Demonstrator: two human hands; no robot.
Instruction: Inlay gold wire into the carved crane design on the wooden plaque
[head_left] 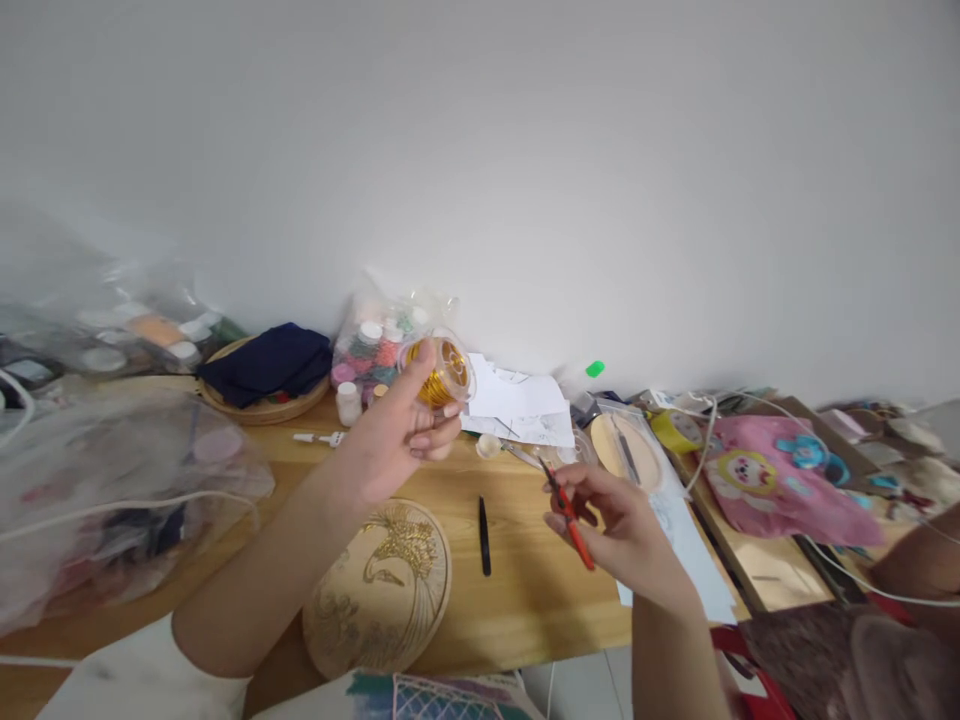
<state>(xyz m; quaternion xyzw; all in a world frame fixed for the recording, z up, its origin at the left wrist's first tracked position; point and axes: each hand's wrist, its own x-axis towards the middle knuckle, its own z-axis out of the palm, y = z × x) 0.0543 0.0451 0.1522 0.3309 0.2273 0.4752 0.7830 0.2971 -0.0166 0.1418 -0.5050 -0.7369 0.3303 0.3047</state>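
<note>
My left hand [394, 430] is raised over the table, its fingers wrapped round a clear plastic spool of gold wire [448, 372]. Lower and to the right, my right hand [619, 525] grips red-handled pliers [574, 530], their dark jaws pointing up and left. Below my left hand lies a round wooden board [382, 590] with a bird design, partly filled in with gold wire; my forearm passes over its left side. Black tweezers [484, 537] rest on the table between the board and my right hand. A small round cream-coloured dish [489, 446] sits just beyond them.
White papers [517, 400] and a bag of coloured jars [367, 340] stand against the wall. At left are a plastic bag [112, 500] and dark blue cloth [270, 365] on a hoop. A pink pouch [787, 480] lies right, near another person's arm [919, 560].
</note>
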